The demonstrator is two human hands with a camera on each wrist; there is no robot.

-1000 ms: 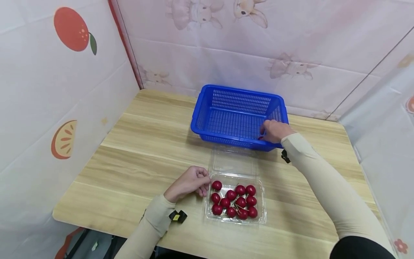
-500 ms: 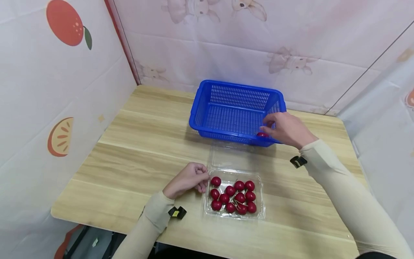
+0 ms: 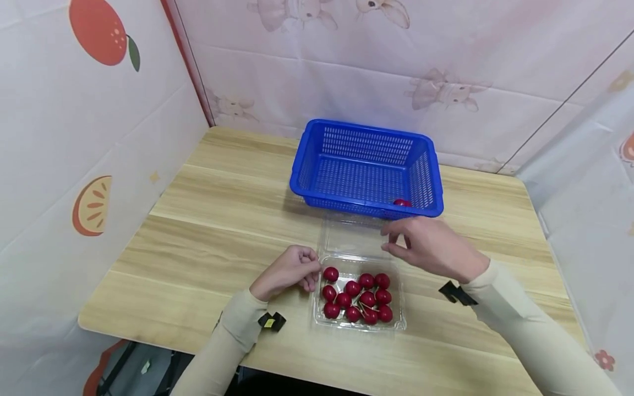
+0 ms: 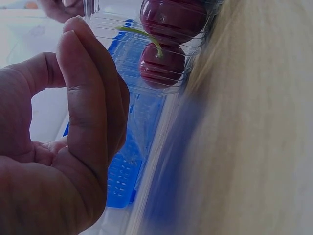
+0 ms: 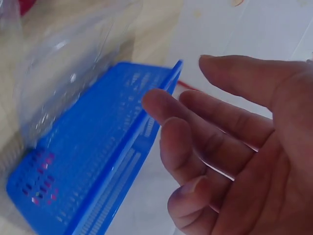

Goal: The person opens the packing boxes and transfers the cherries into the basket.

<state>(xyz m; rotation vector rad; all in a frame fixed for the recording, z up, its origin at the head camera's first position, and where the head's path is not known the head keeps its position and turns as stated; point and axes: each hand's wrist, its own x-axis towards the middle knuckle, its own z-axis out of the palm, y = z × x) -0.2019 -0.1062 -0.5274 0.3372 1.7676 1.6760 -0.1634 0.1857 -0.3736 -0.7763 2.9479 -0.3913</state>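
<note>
A clear plastic clamshell container (image 3: 400,324) stands on the table with its lid (image 3: 346,240) folded back toward the basket. Several red cherries (image 3: 367,298) lie in it, some with green stems. My left hand (image 3: 289,272) is at the container's left rim, its thumb and bent fingers pinching the edge. In the left wrist view, two cherries (image 4: 162,65) show through the ribbed wall beyond the fingers. Over the lid's right side hovers my right hand (image 3: 431,245), thumb and fingers apart, holding nothing. Behind it, a red cherry (image 3: 402,203) lies in the blue basket's front right corner.
The blue perforated basket (image 3: 366,208) stands at the back of the wooden table (image 3: 213,242), close behind the open lid. Printed cloth walls (image 3: 327,82) border the table at the back and sides. The table's front edge runs below the left forearm.
My right hand has let go of a cherry in the basket and come back out over the rim toward the container. My left hand has stayed at the container's edge.
</note>
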